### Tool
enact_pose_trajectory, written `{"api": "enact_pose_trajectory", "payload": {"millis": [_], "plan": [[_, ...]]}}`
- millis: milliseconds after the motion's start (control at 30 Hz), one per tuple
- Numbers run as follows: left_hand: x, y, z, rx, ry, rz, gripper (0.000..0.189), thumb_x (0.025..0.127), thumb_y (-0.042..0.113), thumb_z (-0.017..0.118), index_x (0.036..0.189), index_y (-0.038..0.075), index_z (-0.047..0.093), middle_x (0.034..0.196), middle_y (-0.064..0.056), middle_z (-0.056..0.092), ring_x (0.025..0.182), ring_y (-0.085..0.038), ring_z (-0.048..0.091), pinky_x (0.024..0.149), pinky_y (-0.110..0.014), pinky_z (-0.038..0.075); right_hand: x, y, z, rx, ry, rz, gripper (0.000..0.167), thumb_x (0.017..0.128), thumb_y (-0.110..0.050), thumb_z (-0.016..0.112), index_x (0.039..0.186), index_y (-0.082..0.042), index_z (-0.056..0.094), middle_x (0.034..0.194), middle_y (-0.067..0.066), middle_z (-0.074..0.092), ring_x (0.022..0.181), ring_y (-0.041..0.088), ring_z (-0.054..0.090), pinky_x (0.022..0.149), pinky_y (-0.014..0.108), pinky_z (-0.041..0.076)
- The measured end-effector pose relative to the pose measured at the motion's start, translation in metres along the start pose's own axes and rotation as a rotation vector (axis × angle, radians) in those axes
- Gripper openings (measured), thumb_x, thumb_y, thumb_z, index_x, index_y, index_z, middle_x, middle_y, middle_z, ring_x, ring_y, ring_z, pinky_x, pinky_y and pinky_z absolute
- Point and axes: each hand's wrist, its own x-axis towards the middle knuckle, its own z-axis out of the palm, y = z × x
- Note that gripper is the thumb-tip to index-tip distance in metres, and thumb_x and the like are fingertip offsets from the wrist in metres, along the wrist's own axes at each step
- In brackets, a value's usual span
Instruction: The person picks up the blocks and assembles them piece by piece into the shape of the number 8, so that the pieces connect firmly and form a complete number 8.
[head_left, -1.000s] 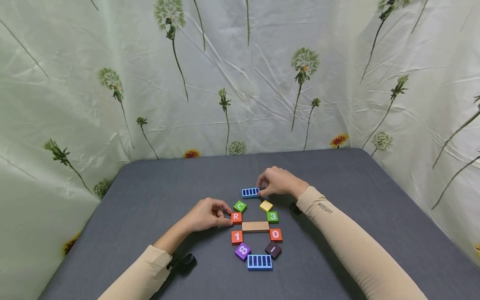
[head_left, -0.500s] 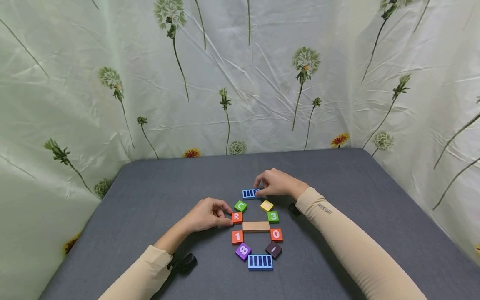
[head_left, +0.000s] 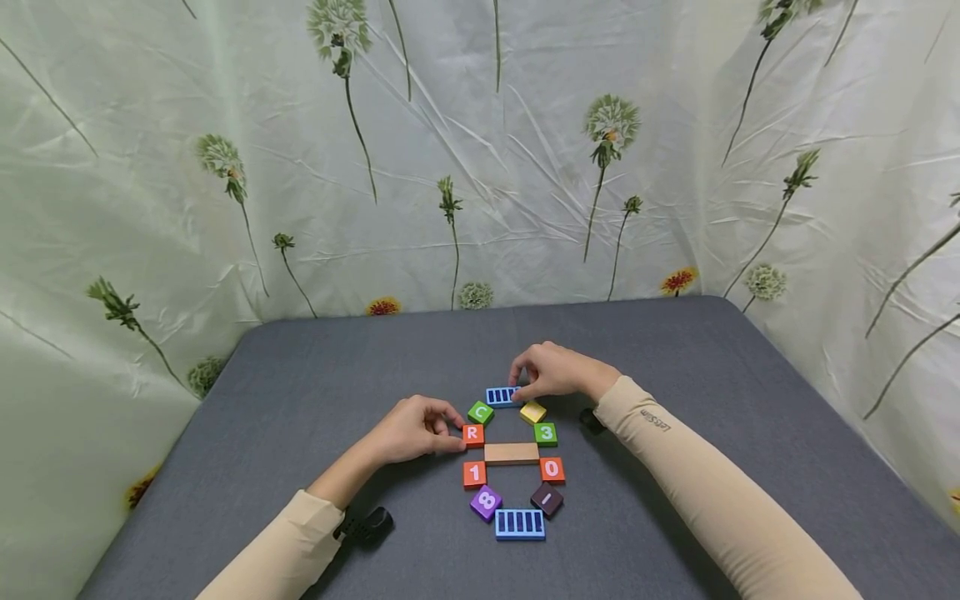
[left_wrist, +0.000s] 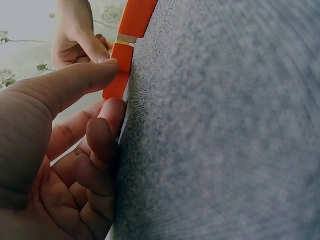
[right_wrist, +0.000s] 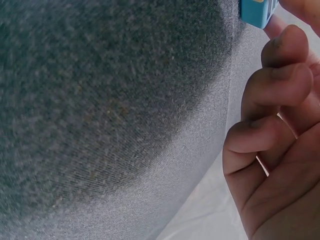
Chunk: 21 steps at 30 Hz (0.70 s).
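In the head view my left hand (head_left: 418, 429) pinches the red R block (head_left: 473, 435) from its left side, thumb at the near edge and index finger at the far edge. The left wrist view shows that thumb against the red block (left_wrist: 121, 57). My right hand (head_left: 561, 371) pinches the right end of a blue block with dark bars (head_left: 501, 397), which lies at the far end of a ring of blocks. A corner of this blue block (right_wrist: 255, 12) shows at the top of the right wrist view. Just nearer lie a green C block (head_left: 481, 412) and a yellow block (head_left: 533, 412).
A plain wooden block (head_left: 512, 454) lies mid-ring. Around it are a green 3 block (head_left: 546, 434), red 1 block (head_left: 474, 474), red 0 block (head_left: 552, 469), purple 8 block (head_left: 486, 502), dark brown block (head_left: 547, 499) and second blue barred block (head_left: 520, 525), on a grey table (head_left: 360, 358).
My right hand has drawn the far blue block nearer, bringing it close to the green C and yellow blocks. My left hand has stayed at the red R block.
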Motion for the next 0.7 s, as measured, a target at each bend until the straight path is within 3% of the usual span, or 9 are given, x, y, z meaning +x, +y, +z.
{"api": "enact_pose_trajectory", "payload": {"millis": [567, 700], "plan": [[-0.0009, -0.0019, 0.0007, 0.014, 0.003, -0.016, 0.024, 0.089, 0.024, 0.089, 0.108, 0.013, 0.079, 0.071, 0.008, 0.064, 0.061, -0.007, 0.051, 0.054, -0.022, 0.037, -0.0033, -0.0026, 0.0003, 0.015, -0.006, -0.002, 0.018, 0.096, -0.032, 0.082, 0.104, -0.017, 0.079, 0.070, -0.007, 0.059, 0.060, 0.005, 0.048, 0.060, 0.023, 0.039], [0.0009, -0.0011, 0.0009, 0.010, -0.001, -0.020, 0.023, 0.090, 0.024, 0.089, 0.108, 0.014, 0.079, 0.071, 0.007, 0.064, 0.062, -0.008, 0.052, 0.055, -0.023, 0.037, -0.0095, -0.0021, -0.0060, 0.043, 0.045, 0.008, 0.020, 0.098, -0.035, 0.079, 0.107, -0.017, 0.079, 0.070, -0.006, 0.061, 0.060, 0.006, 0.049, 0.059, 0.024, 0.040]]}}
